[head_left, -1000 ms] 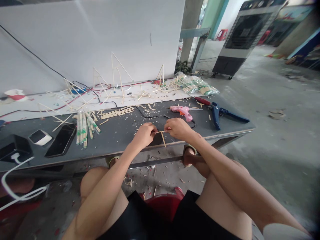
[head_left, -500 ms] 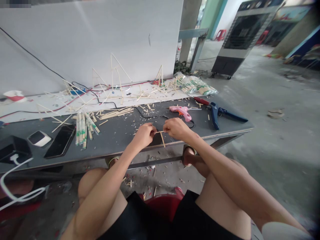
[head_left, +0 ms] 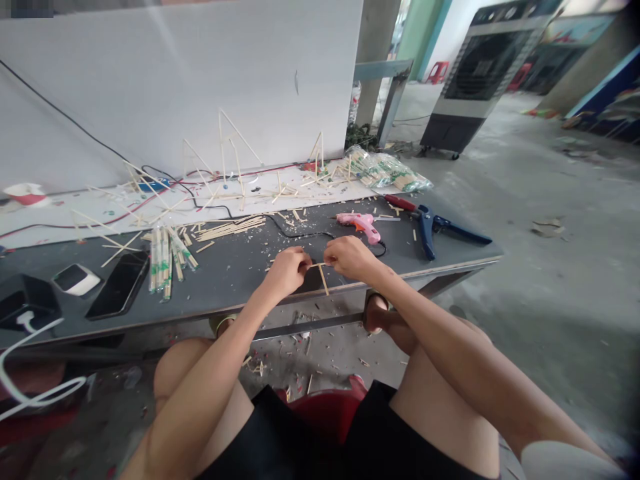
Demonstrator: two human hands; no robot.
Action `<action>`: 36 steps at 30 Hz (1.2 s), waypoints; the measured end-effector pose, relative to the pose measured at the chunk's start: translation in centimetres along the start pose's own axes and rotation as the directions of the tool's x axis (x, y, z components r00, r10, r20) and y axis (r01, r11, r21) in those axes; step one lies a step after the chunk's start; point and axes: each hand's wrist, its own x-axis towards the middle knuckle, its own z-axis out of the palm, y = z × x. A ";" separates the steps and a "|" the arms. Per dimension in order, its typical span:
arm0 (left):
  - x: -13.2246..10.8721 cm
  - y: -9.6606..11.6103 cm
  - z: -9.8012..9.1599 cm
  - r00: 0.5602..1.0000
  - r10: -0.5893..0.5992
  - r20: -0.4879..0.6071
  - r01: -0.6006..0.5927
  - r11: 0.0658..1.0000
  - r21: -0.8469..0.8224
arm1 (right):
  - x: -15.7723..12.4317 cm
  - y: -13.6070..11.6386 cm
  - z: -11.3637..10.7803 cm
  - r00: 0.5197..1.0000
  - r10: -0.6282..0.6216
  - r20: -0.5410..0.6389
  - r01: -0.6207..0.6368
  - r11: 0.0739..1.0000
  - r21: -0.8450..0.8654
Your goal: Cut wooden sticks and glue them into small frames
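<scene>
Currently, at the near edge of the dark surface [head_left: 230,280], the left hand [head_left: 289,272] and right hand [head_left: 349,258] are closed, pinched onto the top of a T of wooden sticks [head_left: 324,280]. Its join is seemingly being steadied; alignment should be kept next.

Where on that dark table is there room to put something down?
The widest bare tabletop lies between the wrapped sticks and left hand. A smaller patch sits between the pink glue gun and the cutter, by the front edge. Further back, loose sticks and stick frames crowd it.
</scene>
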 end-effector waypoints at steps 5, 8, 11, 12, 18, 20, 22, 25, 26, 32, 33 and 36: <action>0.0 0.0 0.0 1.000 0.006 -0.003 -0.006 1.000 -0.002 | 0.2 0.1 0.2 1.000 0.005 -0.010 -0.005 1.000 -0.011; 0.0 -0.1 0.0 1.000 0.011 -0.009 -0.011 1.000 -0.005 | 0.2 0.1 0.3 1.000 0.008 -0.015 -0.008 1.000 -0.004; 0.0 -0.2 0.1 1.000 0.011 -0.010 -0.011 1.000 -0.007 | 0.0 0.0 0.2 1.000 0.000 -0.026 0.000 1.000 -0.008; 0.0 -0.2 0.1 1.000 0.009 -0.009 -0.009 1.000 -0.006 | 0.0 0.0 0.1 1.000 -0.004 -0.029 0.003 1.000 -0.012; 0.1 0.0 0.0 1.000 -0.002 -0.006 0.002 1.000 -0.007 | 0.0 -0.4 -0.2 1.000 0.000 -0.012 0.000 1.000 -0.028; 0.1 0.1 0.0 1.000 -0.005 -0.003 0.005 1.000 -0.009 | 0.0 -0.5 -0.3 1.000 0.004 -0.006 -0.004 1.000 -0.028; 0.2 0.1 0.0 1.000 -0.009 0.001 0.009 1.000 -0.007 | 0.0 -0.5 -0.4 1.000 0.016 0.004 -0.015 0.999 -0.028; 0.2 0.1 -0.1 1.000 -0.010 0.010 0.010 1.000 0.004 | 0.0 -0.7 -0.4 0.999 0.039 0.013 -0.039 0.999 -0.035; 0.2 0.1 -0.1 1.000 -0.009 0.011 0.009 1.000 0.008 | 0.0 -0.7 -0.5 0.999 0.042 0.012 -0.041 0.998 -0.036; 0.3 0.1 -0.2 1.000 -0.011 0.021 0.010 0.999 0.047 | 0.1 -0.7 -0.3 0.999 0.033 0.007 -0.033 0.999 -0.038; 0.3 0.2 -0.2 1.000 -0.010 0.029 0.009 0.998 0.057 | 0.1 -0.7 -0.3 0.999 0.034 0.005 -0.034 0.999 -0.042; 0.5 0.3 -0.3 0.999 -0.013 0.051 0.008 0.996 0.088 | 0.1 -0.7 -0.2 0.999 0.038 0.002 -0.038 0.998 -0.052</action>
